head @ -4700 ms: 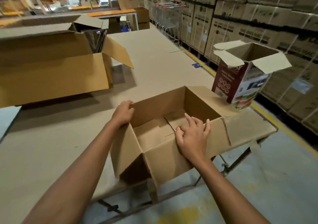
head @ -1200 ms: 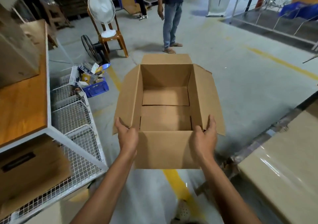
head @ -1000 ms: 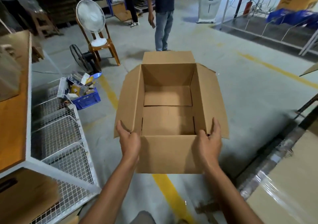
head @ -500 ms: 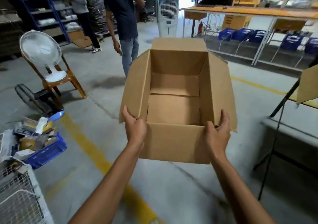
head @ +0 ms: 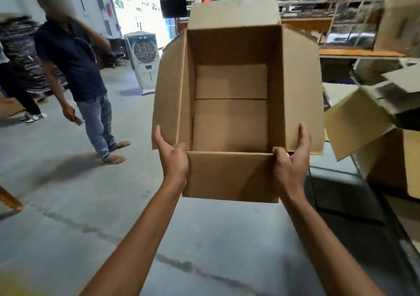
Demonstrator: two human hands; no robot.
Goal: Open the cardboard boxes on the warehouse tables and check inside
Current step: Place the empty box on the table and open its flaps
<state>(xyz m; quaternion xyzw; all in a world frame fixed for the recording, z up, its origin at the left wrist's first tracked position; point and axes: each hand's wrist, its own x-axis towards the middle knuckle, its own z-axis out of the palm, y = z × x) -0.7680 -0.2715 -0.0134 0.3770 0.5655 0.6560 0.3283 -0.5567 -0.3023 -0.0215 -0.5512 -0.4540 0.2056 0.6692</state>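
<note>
Gripping box (head: 229, 177): left hand (head: 173, 159), right hand (head: 291, 166)

Concrete floor (head: 68, 227) w/ air cooler (head: 143, 61) & standing person (head: 77, 75) on it.

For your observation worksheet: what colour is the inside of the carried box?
Plain brown; the box shows best in the head view.

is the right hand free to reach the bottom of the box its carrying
Probably not: the right hand grips the box at its near right corner, the left hand the other, in mid-air. The flaps stand open, so nothing else blocks it.
</note>
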